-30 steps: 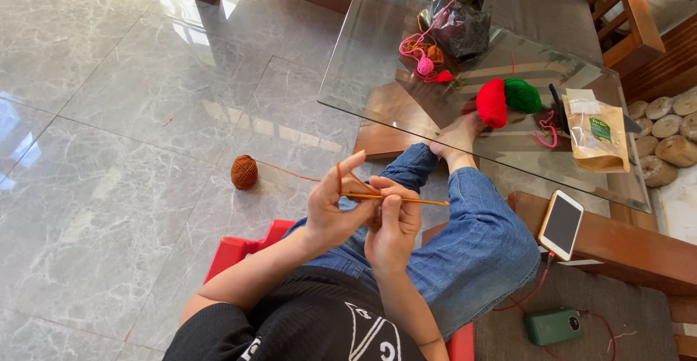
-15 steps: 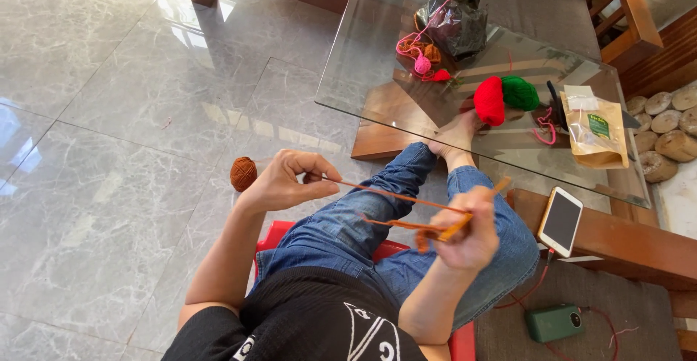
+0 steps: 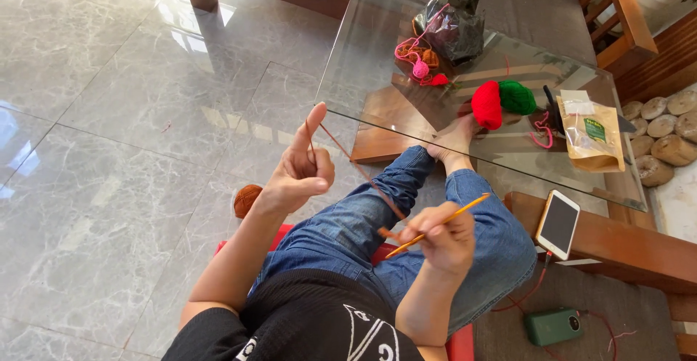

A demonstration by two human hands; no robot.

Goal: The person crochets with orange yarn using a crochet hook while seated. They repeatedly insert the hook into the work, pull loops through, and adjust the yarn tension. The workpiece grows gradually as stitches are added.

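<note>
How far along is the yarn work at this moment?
Barely begun: no made fabric shows on the thin orange hook. In hand: the right hand grips it, while the left hand tensions the brown yarn strand. Left: the brown yarn ball on the floor looks full.

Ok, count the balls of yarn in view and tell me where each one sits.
3. A brown yarn ball lies on the floor beside the left forearm; a red ball and a green ball sit touching on the glass table. The black bag may hide more.
</note>
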